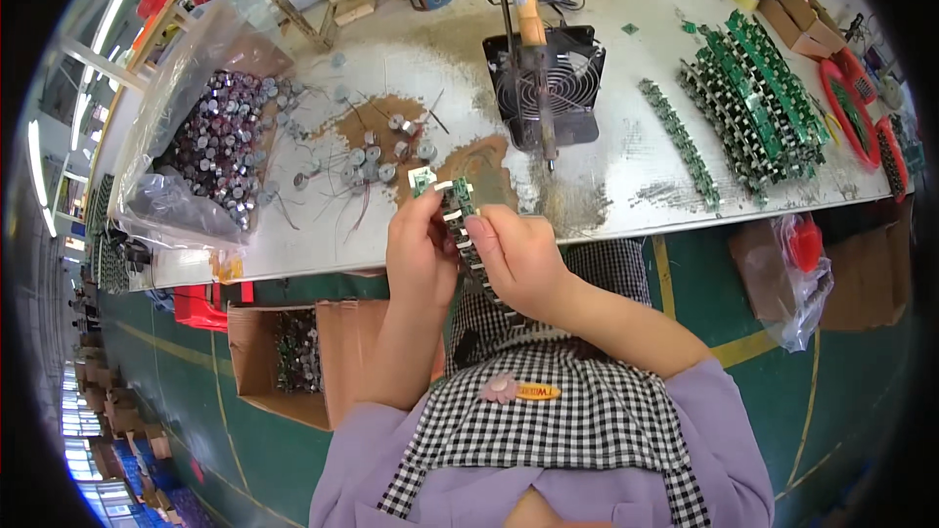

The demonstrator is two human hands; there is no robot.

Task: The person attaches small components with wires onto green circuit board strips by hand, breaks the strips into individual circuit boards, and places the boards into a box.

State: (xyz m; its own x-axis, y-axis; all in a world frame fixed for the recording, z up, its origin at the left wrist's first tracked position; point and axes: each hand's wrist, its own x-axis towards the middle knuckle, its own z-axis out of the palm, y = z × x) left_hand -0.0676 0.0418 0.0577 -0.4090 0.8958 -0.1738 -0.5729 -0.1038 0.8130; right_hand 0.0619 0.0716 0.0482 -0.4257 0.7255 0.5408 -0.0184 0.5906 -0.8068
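Above the table's front edge I hold a strip of small green circuit boards (pixel 458 225) with white parts along it. My right hand (pixel 523 259) is closed round the strip, its thumb lying along it. The fingers of my left hand (pixel 419 249) pinch the strip's upper end, beside a small green-and-white board (pixel 422 180); whether this board is joined to the strip I cannot tell. The strip's lower end hangs toward my lap. Just beyond my hands lie several small round metal motors (pixel 367 161) with thin wires, loose on the table.
A plastic-lined bin of motors (pixel 220 142) stands at left. A soldering iron (pixel 528 20) is held upright before a black fan (pixel 577 78). At right are one board strip (pixel 680 142) and a stack of strips (pixel 758 103). An open carton (pixel 337 357) sits below the table.
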